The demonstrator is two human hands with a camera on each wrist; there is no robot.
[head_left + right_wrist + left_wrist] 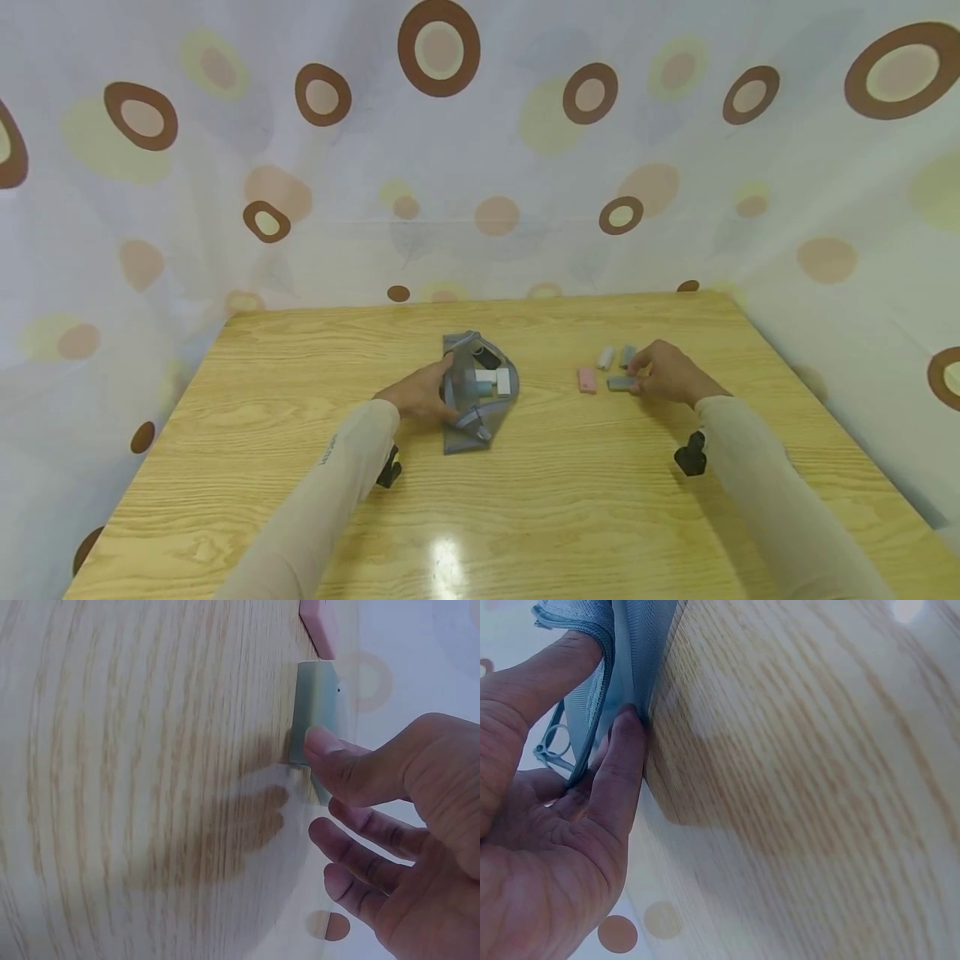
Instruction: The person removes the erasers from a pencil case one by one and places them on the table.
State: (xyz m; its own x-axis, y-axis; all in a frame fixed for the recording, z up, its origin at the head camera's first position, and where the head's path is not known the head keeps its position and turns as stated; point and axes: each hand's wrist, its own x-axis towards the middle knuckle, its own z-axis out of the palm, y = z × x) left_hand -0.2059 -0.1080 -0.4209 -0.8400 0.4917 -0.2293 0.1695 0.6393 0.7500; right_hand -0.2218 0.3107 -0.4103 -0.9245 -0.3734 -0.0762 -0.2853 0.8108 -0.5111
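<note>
A grey-blue mesh zip pouch lies on the table with its mouth gaping. Inside it are a black item, white blocks and a blue block. My left hand holds the pouch's left edge; in the left wrist view the thumb and fingers are at its zipped rim. To the right, my right hand pinches one end of a green eraser-like block on the tabletop. The thumb covers that end, and the index finger is partly hidden behind it.
Near the right hand lie a pink block, a white block and another grey-green block. The wooden table meets a patterned curtain at the back and sides.
</note>
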